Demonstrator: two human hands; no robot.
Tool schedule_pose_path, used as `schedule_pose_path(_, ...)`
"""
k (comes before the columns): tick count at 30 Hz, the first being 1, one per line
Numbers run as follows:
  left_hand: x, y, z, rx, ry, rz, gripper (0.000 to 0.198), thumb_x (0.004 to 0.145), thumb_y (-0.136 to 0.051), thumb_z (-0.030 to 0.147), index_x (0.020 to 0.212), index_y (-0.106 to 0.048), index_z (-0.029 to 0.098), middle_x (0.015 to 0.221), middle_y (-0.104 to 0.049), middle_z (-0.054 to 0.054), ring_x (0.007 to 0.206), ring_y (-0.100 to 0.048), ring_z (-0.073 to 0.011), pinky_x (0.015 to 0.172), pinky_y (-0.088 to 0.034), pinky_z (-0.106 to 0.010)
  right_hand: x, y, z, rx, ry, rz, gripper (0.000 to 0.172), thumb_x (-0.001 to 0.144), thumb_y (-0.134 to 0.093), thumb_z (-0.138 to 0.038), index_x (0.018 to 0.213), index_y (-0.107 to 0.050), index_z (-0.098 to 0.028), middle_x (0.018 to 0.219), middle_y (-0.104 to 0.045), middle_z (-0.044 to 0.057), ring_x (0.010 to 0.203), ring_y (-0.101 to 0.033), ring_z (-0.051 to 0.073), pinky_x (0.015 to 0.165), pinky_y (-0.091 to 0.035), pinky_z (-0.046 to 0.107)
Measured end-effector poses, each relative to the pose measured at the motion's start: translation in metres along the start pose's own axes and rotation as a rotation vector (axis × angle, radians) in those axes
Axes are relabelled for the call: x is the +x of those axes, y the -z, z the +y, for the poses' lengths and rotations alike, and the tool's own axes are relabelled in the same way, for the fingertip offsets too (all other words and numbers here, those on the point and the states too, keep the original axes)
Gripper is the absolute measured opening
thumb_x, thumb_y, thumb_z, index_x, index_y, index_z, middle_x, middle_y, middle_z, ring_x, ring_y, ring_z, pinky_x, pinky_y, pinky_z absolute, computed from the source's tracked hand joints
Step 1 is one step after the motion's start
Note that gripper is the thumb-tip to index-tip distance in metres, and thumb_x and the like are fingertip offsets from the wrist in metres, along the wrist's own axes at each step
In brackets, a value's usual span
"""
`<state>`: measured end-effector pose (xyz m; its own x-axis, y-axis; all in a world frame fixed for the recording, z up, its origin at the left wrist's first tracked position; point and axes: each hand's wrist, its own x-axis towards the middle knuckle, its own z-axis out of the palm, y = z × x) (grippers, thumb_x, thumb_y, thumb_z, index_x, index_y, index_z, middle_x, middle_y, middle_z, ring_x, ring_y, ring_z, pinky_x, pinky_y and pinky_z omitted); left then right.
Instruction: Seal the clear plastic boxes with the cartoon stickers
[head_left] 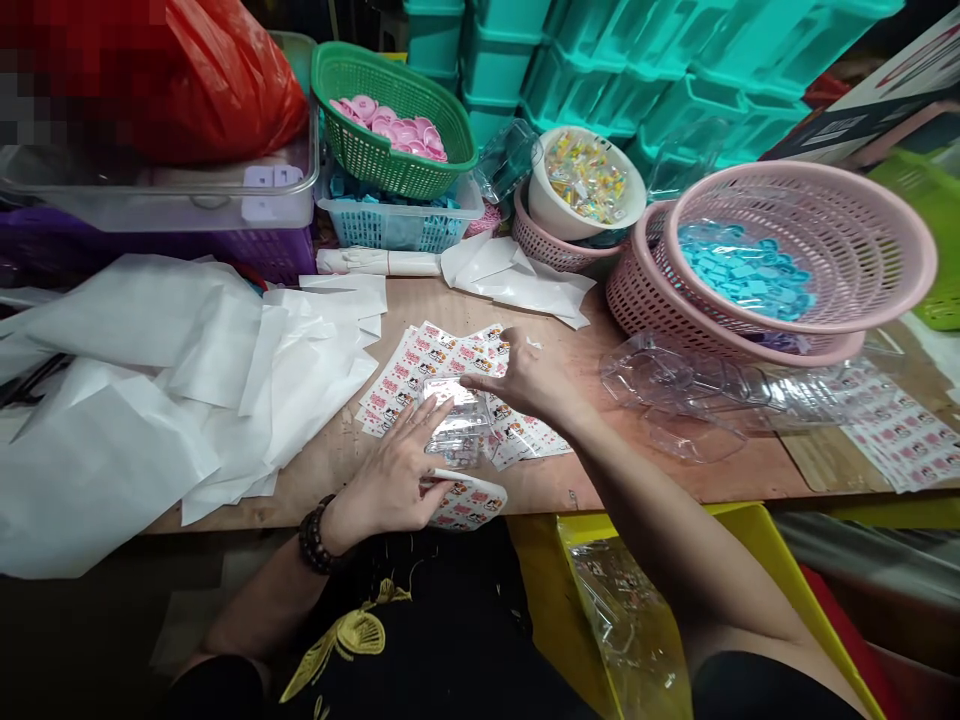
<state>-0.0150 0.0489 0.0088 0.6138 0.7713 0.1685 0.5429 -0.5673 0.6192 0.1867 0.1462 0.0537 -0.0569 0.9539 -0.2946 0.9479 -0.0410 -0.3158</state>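
A small clear plastic box (459, 440) lies on top of printed sticker sheets (405, 370) on the wooden table. My left hand (401, 475) has its fingertips on the box's left side. Between its thumb and fingers it also grips a curled sticker sheet (472, 500) at the table's front edge. My right hand (536, 375) hovers over the box's right side, thumb stretched out to the box's top and apart from the curled fingers. I see nothing in it. A printed label shows on the box top, partly covered by glare.
White backing paper (217, 370) is heaped at the left. Pink baskets (802, 250) with blue pieces stand right, near clear plastic shells (675, 385). Behind are a green basket (394, 120) of pink discs and a white bowl (585, 180). A yellow bin (720, 580) sits below the edge.
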Motion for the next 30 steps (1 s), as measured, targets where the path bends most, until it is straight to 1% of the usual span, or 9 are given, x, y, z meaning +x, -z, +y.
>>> schedule_pose_path(3, -0.001, -0.006, 0.002, -0.011, -0.045, 0.01, 0.01, 0.08, -0.067, 0.014, 0.082, -0.076, 0.018, 0.165, -0.026, -0.009, 0.153, -0.016, -0.0384, 0.124, -0.018, -0.062, 0.011, -0.009, 0.016, 0.274, 0.104, -0.21, 0.076, 0.076, -0.07, -0.067, 0.127, -0.06, -0.011, 0.114, -0.071, 0.018, 0.098, -0.067, 0.03, 0.081, -0.052, 0.038)
schedule_pose_path(6, -0.002, -0.011, 0.003, -0.029, -0.063, -0.016, 0.013, 0.08, -0.065, 0.01, 0.083, -0.075, 0.017, 0.164, -0.029, -0.009, 0.153, -0.021, -0.0361, 0.125, -0.021, -0.059, 0.017, -0.023, 0.022, 0.428, 0.196, -0.313, 0.058, 0.075, -0.07, -0.067, 0.101, -0.069, -0.015, 0.097, -0.072, 0.01, 0.088, -0.065, 0.025, 0.075, -0.05, 0.035)
schedule_pose_path(13, -0.001, -0.012, -0.001, -0.039, -0.043, -0.004, 0.016, 0.08, -0.061, 0.006, 0.077, -0.073, 0.017, 0.157, -0.043, -0.01, 0.15, -0.03, -0.0348, 0.123, -0.029, -0.058, 0.014, -0.039, 0.022, 0.604, 0.065, -0.173, 0.067, 0.057, -0.084, -0.061, 0.099, -0.053, -0.018, 0.083, -0.058, 0.001, 0.073, -0.051, 0.017, 0.061, -0.042, 0.029)
schedule_pose_path(15, 0.002, -0.012, -0.003, -0.046, -0.049, 0.01, 0.017, 0.079, -0.061, 0.004, 0.075, -0.072, 0.017, 0.156, -0.044, -0.011, 0.149, -0.032, -0.0351, 0.122, -0.03, -0.059, 0.016, -0.038, 0.023, 0.661, 0.075, -0.114, 0.071, 0.056, -0.086, -0.057, 0.105, -0.052, -0.017, 0.088, -0.059, 0.002, 0.075, -0.053, 0.017, 0.063, -0.043, 0.029)
schedule_pose_path(19, 0.006, -0.01, -0.006, -0.067, -0.086, 0.011, 0.016, 0.079, -0.063, 0.006, 0.079, -0.074, 0.018, 0.157, -0.043, -0.011, 0.151, -0.026, -0.0359, 0.121, -0.029, -0.062, 0.022, -0.031, 0.024, 0.589, 0.123, -0.175, 0.058, 0.067, -0.082, -0.055, 0.103, -0.062, -0.014, 0.1, -0.064, 0.01, 0.089, -0.06, 0.023, 0.076, -0.048, 0.034)
schedule_pose_path(23, 0.005, -0.003, -0.006, -0.107, -0.078, 0.01, 0.013, 0.083, -0.066, 0.012, 0.074, -0.074, 0.017, 0.161, -0.036, -0.011, 0.153, -0.02, -0.0365, 0.122, -0.026, -0.061, 0.003, -0.014, 0.022, 0.478, 0.117, 0.131, 0.057, 0.074, -0.078, -0.053, 0.115, -0.064, -0.016, 0.125, -0.057, 0.016, 0.116, -0.055, 0.03, 0.097, -0.045, 0.043)
schedule_pose_path(25, 0.003, 0.002, -0.003, -0.115, -0.053, 0.066, 0.014, 0.086, -0.065, 0.016, 0.075, -0.074, 0.017, 0.162, -0.035, -0.011, 0.153, -0.021, -0.0363, 0.122, -0.025, -0.061, -0.021, -0.005, 0.02, 0.526, 0.243, 0.192, 0.052, 0.079, -0.073, -0.055, 0.117, -0.063, -0.02, 0.126, -0.058, 0.013, 0.118, -0.054, 0.028, 0.099, -0.044, 0.043)
schedule_pose_path(28, -0.001, 0.008, 0.004, -0.16, -0.056, 0.184, 0.012, 0.09, -0.064, 0.019, 0.088, -0.077, 0.019, 0.154, -0.048, -0.012, 0.149, -0.032, -0.0335, 0.121, -0.031, -0.058, -0.059, 0.003, 0.017, 0.566, 0.482, -0.12, 0.04, 0.079, -0.073, -0.054, 0.103, -0.066, -0.023, 0.104, -0.068, 0.006, 0.097, -0.061, 0.023, 0.085, -0.049, 0.036)
schedule_pose_path(30, -0.003, 0.008, 0.009, -0.248, -0.005, 0.273, 0.013, 0.09, -0.067, 0.023, 0.099, -0.076, 0.021, 0.138, -0.063, -0.012, 0.138, -0.051, -0.0303, 0.115, -0.043, -0.052, -0.076, 0.005, 0.016, 0.557, 0.476, -0.264, 0.03, 0.083, -0.071, -0.049, 0.093, -0.067, -0.021, 0.084, -0.068, 0.002, 0.077, -0.061, 0.018, 0.07, -0.048, 0.03)
